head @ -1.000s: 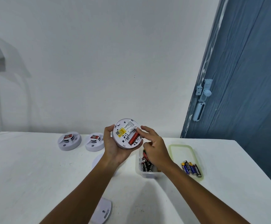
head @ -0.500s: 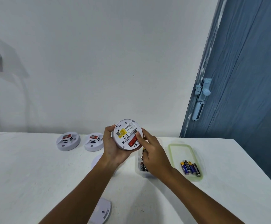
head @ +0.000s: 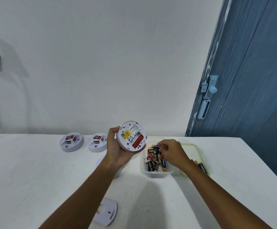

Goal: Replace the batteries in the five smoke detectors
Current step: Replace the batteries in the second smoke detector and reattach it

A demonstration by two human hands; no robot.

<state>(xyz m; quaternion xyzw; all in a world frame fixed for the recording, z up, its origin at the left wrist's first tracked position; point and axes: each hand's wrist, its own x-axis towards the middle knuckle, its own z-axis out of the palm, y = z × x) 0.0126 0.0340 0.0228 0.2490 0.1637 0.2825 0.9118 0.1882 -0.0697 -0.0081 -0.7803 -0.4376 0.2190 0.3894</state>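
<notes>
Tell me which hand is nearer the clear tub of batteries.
Right. The right hand reaches into the clear tub, fingers down among the batteries. The left hand is beside it, gripping the smoke detector above the table.

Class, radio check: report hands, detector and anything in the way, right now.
Left hand grips smoke detector back-up, red battery seated. Right hand in battery tub, fingers curled; hold unclear. Nothing in the way.

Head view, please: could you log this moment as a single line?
left hand: grips round white smoke detector, red battery seated | right hand: fingers curled over clear plastic battery tub, grasp unclear
</notes>
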